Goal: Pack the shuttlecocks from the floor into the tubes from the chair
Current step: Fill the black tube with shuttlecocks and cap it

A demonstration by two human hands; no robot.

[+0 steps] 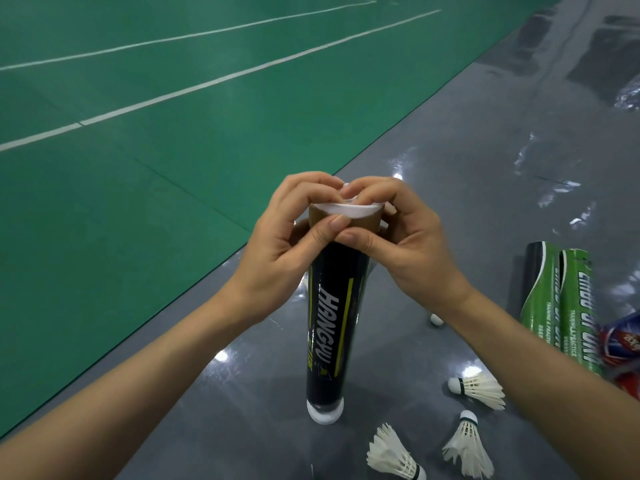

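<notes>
Nearest, three white feather shuttlecocks (394, 455) lie loose on the glossy grey floor (242, 427), just right of the foot of a black tube (329, 334). The tube stands upright on its white end plug, not far from the floor's edge where the green court mat (138, 168) begins. Up at its top, both hands are clenched round the brown rim. The left hand (277, 247) wraps it from the left and the right hand (401, 244) from the right, with the thumbs meeting at the front and the fingertips curled over a white cap (355, 210) sitting in the mouth. A fourth shuttlecock's cork (437, 319) peeks out under the right wrist. To the right lean two green tubes (561, 306) beside a red-and-blue package (623, 344). Beyond, white lines cross the mat.
</notes>
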